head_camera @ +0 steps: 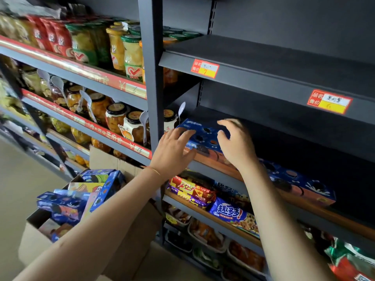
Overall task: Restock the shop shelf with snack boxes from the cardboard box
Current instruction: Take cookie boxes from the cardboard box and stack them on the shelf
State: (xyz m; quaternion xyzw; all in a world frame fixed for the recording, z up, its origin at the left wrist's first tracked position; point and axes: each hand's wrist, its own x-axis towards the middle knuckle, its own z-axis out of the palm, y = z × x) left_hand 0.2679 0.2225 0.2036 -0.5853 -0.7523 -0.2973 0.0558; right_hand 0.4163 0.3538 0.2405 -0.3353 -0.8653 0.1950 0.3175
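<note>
A blue snack box with cookie pictures lies flat at the left end of the dark middle shelf. My left hand has spread fingers over the box's near left edge. Just above its right part my right hand hovers with loosely bent fingers, holding nothing. A second blue box lies on the same shelf to the right. Down at the lower left stands the open cardboard box, with several blue snack boxes piled inside it.
The shelf above carries red and yellow price tags. Jars of canned fruit fill the left bay behind a grey upright post. Snack packets and trays sit on the lower shelves.
</note>
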